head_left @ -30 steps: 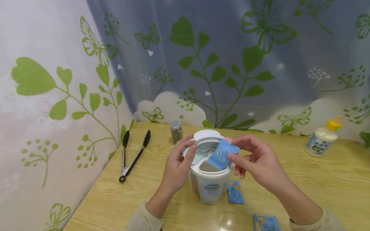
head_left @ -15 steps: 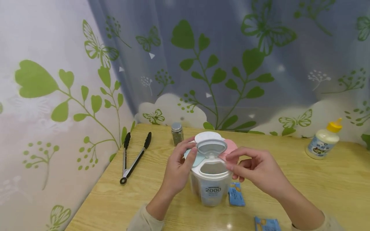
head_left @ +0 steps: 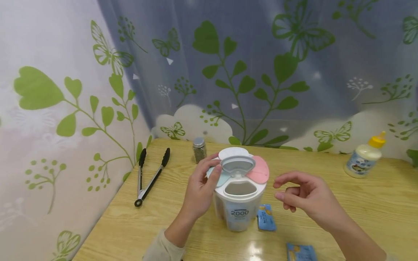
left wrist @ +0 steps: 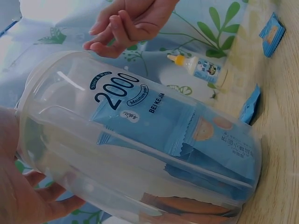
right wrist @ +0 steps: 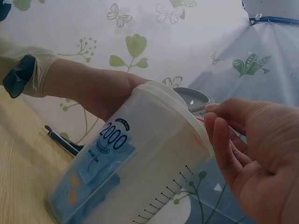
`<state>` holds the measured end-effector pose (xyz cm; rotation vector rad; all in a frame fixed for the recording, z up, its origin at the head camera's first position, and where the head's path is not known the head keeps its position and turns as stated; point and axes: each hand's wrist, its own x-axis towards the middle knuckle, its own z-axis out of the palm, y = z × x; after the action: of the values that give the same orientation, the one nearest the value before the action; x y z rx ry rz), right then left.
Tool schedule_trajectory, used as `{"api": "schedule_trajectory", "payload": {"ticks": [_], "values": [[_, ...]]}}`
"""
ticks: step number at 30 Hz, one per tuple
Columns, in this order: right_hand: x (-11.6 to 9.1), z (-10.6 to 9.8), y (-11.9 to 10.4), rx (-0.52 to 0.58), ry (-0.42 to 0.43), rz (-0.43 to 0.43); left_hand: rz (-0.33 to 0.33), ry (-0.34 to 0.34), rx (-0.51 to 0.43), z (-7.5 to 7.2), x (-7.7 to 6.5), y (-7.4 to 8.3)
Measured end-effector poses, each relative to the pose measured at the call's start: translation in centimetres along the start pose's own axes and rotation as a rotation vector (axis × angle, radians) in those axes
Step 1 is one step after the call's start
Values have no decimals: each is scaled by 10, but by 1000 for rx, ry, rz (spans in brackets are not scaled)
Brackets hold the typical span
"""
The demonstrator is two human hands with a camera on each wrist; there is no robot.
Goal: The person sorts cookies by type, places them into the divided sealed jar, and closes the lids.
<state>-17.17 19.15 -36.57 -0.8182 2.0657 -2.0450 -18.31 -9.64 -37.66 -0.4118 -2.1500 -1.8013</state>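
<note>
A clear storage canister (head_left: 240,214) with a white lid stands upright on the table. Its lid has white, pink (head_left: 259,169) and pale blue flaps; one grey-edged flap (head_left: 238,165) is raised behind an uncovered opening (head_left: 240,188). My left hand (head_left: 202,192) grips the canister's left side at the lid, thumb on top. Through the wall, blue snack packets (left wrist: 159,126) show in the front compartment, and brown round pieces (left wrist: 187,205) in another. To the right of the canister, my right hand (head_left: 308,197) hangs in the air, fingers loosely bent and holding nothing.
A blue snack packet (head_left: 266,218) lies right of the canister's base, another (head_left: 301,252) at the front edge of view. Tongs (head_left: 148,181) lie spread at left. Behind stands a spice jar (head_left: 199,150); at far right, a yellow-capped squeeze bottle (head_left: 364,157). Patterned curtains (head_left: 254,72) hang behind the table.
A blue snack packet pinched in my right hand over the opening has gone from the hand. My right hand has then drawn back to the right. My left hand keeps its grip.
</note>
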Motion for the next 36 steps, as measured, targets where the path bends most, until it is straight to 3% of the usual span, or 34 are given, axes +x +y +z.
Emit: {"api": "schedule_trajectory", "payload": {"ticks": [8,18,27,36], "values": [[-15,-13,24,-17,15,103,-26,-16,-12,2,-3,-1],[-9,-18,71,-54,-10,271,-11,-2,5,-2,-1,0],[-10,-18,98,-29,-105,260,-20,-2,22,-5,-2,0],[-11,-24,114,-49,-133,250,-9,-13,-5,-2,0,2]]}}
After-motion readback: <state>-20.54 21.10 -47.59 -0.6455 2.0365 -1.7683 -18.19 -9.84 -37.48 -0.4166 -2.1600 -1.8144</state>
